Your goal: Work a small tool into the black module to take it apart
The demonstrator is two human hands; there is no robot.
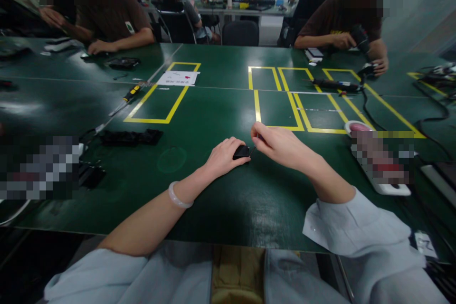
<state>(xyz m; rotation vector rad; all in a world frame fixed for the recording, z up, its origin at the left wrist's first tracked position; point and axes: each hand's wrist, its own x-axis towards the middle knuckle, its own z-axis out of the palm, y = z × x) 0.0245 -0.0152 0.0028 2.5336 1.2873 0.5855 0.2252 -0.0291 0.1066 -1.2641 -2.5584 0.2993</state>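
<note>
Head view: what are the hands doing, and the risk?

Left hand (225,156) curled round a small black object (240,153), low on the green table (221,213) before the wearer. Right hand (272,140) just beside it, fingertips pinched on a thin dark piece (252,150); can't tell what. Should the left grip slacken, any tug could skid the object over the smooth surface. Crooked force might bend the thin piece.

Labels, any writing?

Leftmost: pale patch (129,27) on a brown shirt (110,19), no legible words. Next, white sheet (178,78): characters too small to read, red mark. Further right, yellow lettering (340,32), unclear. Lower right, white tag (425,244), unreadable. No brand made out.
</note>
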